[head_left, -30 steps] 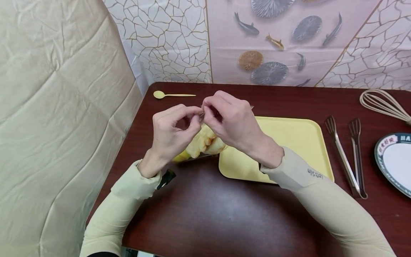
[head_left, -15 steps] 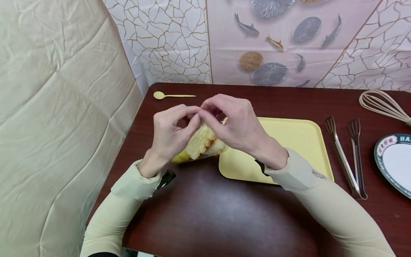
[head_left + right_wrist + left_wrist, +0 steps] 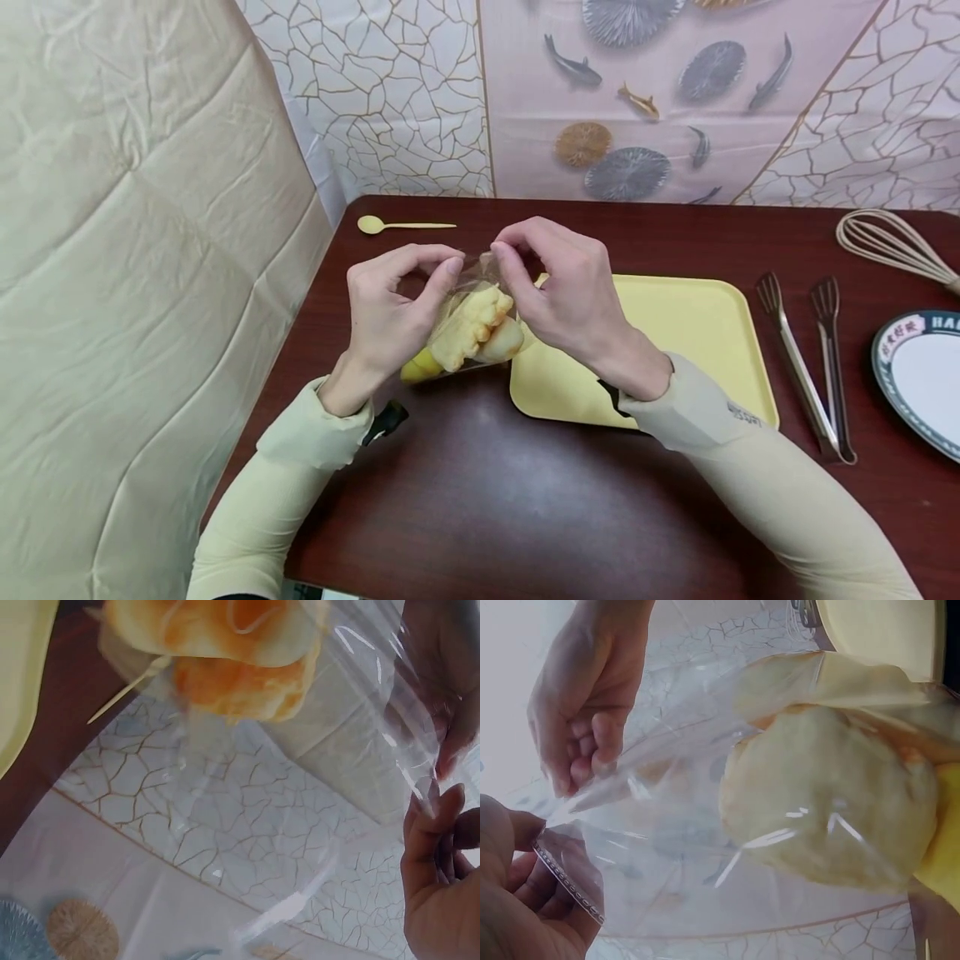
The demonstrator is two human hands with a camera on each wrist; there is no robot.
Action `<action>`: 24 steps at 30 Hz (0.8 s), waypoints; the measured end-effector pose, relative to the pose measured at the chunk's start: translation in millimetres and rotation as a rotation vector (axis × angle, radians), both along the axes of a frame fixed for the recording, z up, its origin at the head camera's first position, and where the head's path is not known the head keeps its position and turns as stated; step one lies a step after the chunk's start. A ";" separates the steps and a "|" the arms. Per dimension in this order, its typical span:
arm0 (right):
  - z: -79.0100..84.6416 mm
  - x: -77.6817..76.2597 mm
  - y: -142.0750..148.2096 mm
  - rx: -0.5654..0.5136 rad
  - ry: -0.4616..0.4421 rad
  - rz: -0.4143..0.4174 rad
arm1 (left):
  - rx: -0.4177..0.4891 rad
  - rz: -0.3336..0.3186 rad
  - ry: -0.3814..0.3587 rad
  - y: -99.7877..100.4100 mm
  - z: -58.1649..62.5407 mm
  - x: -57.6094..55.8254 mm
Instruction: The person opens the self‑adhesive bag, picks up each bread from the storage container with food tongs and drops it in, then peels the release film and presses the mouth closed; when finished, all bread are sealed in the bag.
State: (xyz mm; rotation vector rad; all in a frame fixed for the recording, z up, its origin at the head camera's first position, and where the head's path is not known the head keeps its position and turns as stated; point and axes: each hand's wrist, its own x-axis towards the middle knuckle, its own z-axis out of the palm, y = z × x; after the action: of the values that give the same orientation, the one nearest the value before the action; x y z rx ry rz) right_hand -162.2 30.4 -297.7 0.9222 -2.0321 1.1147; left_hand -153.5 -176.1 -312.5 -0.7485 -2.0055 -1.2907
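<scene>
A clear plastic bag (image 3: 667, 862) hangs between my two hands in front of me. Inside lie a pale yellow, crinkled piece of bread (image 3: 468, 327), a smooth rounded bun (image 3: 501, 340) and a bright yellow item (image 3: 422, 365) whose kind I cannot tell. My left hand (image 3: 397, 308) pinches the bag's top edge between thumb and forefinger; a beaded strip along that edge shows in the left wrist view. On the other side, my right hand (image 3: 566, 287) pinches the top edge with thumb and forefinger. A small gap separates the two hands' fingertips.
A yellow tray (image 3: 682, 333) lies behind and right of the bag. Further right are metal tongs (image 3: 795, 367), a whisk (image 3: 892, 250) and a green-rimmed plate (image 3: 892, 375). A yellow spoon (image 3: 405, 225) lies at the back left, near a padded cream panel (image 3: 150, 292).
The fingertips of both hands met half a second ago and are now apart. My right hand has moved slightly right, and more of the bag's top and the bread shows between the hands.
</scene>
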 end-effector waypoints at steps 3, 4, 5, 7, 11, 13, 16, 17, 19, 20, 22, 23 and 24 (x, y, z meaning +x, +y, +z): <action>-1.4 0.4 6.9 0.020 0.008 -0.001 | 0.028 0.026 -0.009 -0.4 -0.2 -0.6; -1.8 0.6 9.2 0.030 0.012 0.000 | 0.034 0.036 -0.011 -0.8 -0.4 -0.9; -2.6 0.7 11.5 0.037 0.015 -0.004 | 0.041 0.043 -0.013 -1.2 -0.5 -1.1; -4.4 0.9 16.1 0.044 0.021 -0.017 | 0.051 0.062 -0.019 -2.3 -1.0 -1.7; -8.1 -0.1 26.0 0.037 0.016 -0.063 | 0.071 0.099 -0.032 -4.2 -1.5 -2.5; -9.6 -0.2 32.0 0.036 0.005 -0.085 | 0.077 0.120 -0.037 -4.7 -1.7 -3.1; -13.2 -1.0 42.0 0.044 -0.015 -0.125 | 0.098 0.137 -0.049 -5.4 -2.6 -4.4; -14.5 -1.3 45.4 0.045 -0.024 -0.136 | 0.106 0.141 -0.053 -5.8 -3.0 -4.8; -17.4 -2.3 51.8 0.033 -0.038 -0.160 | 0.118 0.150 -0.061 -6.7 -4.1 -5.4; -18.9 -3.0 55.2 0.029 -0.045 -0.171 | 0.126 0.154 -0.066 -7.1 -4.6 -5.4; -21.6 -4.2 62.3 0.021 -0.061 -0.184 | 0.144 0.157 -0.079 -7.8 -5.8 -5.2; -22.8 -4.7 65.8 0.013 -0.071 -0.191 | 0.150 0.158 -0.086 -8.1 -6.4 -5.0; -23.9 -5.1 69.4 0.013 -0.081 -0.199 | 0.158 0.155 -0.093 -8.4 -7.1 -4.9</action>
State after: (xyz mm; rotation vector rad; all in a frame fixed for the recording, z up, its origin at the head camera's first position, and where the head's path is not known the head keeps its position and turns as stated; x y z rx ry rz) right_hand -167.4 99.9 -321.6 0.6728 -2.1456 1.0456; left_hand -158.4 -184.4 -319.6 -0.4573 -1.9639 -1.3945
